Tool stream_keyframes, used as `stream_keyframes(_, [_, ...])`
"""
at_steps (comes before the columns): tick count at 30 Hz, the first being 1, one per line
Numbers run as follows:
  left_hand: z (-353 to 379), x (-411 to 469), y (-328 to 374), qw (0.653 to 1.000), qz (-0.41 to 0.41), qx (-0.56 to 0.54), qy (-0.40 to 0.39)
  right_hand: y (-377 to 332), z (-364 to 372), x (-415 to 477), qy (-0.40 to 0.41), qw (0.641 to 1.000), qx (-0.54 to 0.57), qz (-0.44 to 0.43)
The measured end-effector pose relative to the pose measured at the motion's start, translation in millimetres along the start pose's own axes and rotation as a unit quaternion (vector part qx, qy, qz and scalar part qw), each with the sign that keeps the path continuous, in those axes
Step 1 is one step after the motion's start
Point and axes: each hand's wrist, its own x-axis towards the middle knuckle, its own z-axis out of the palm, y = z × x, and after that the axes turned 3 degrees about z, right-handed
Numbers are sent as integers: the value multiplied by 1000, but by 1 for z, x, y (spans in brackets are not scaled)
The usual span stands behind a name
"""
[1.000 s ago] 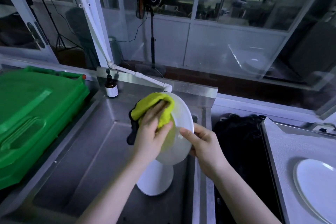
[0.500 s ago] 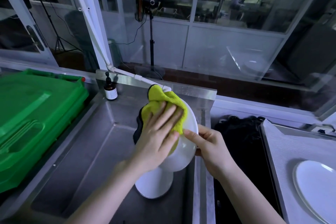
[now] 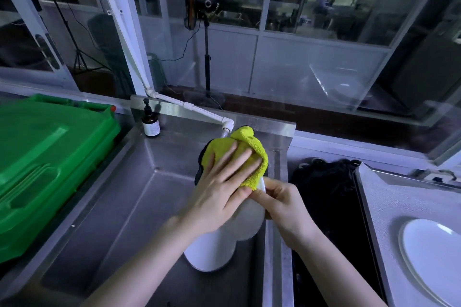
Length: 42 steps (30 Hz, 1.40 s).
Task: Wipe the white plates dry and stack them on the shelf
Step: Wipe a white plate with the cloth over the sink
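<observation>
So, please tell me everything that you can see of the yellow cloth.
The yellow cloth is fluffy like towelling, bright yellow-green, with a dark layer showing at its left edge. It lies bunched over the upper part of the tilted white plate, above the sink. The left hand presses it onto the plate with straight, spread fingers; the right hand pinches the plate's rim just below its lower corner.

Fluffy yellow cloth (image 3: 245,154), glossy white plate (image 3: 249,219), brushed dull metal sink (image 3: 119,207), shiny green plastic bin (image 3: 45,157), brown glass bottle (image 3: 150,123).
</observation>
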Motion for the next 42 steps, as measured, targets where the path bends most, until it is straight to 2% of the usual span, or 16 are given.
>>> stream_keyframes(3, [-1, 8, -8, 992, -73, -91, 49, -2, -2, -1, -2, 1000, 8, 19])
stream_keyframes(6, [-4, 4, -19, 961, -172, -193, 98, -3, -12, -4, 4, 998, 49, 28])
stream_keyframes(9, [4, -23, -15, 944, -216, -232, 95, -1, -25, -7, 7, 995, 86, 42])
stream_keyframes(13, [18, -40, 1, 925, -281, -240, 92, 7, -25, -9, 15, 995, 81, 53])
stream_keyframes(15, [16, -33, 5, 938, -259, -217, 76, 11, -18, -7, 13, 997, 48, 55])
stream_keyframes(18, [13, -20, 5, 977, -164, -123, 51, 11, -10, -4, 6, 997, 38, 59])
stream_keyframes(21, [12, -12, -1, 985, -143, -88, 50, 3, -9, 0, 9, 997, 58, 60])
stream_keyframes(24, [14, -19, -10, 966, -191, -151, 91, -3, -17, 3, 25, 995, 86, 54])
stream_keyframes(27, [23, -39, -7, 919, -279, -244, 136, -9, -27, 4, 40, 992, 116, 41])
stream_keyframes(29, [33, -50, 6, 911, -288, -252, 155, -12, -31, 6, 53, 988, 142, 36])
stream_keyframes(31, [44, -55, 25, 934, -239, -212, 161, -13, -30, 10, 63, 982, 175, 37])
stream_keyframes(35, [66, -50, 57, 978, -155, -94, 106, -8, -14, 19, 96, 962, 247, 58])
stream_keyframes(39, [58, -46, 48, 991, -100, -18, 81, -2, -7, 22, 113, 944, 299, 82])
stream_keyframes(41, [54, -49, 37, 991, -91, -41, 92, -3, -11, 23, 116, 942, 302, 85])
stream_keyframes(42, [52, -52, 32, 986, -111, -65, 110, -5, -15, 23, 120, 943, 301, 83])
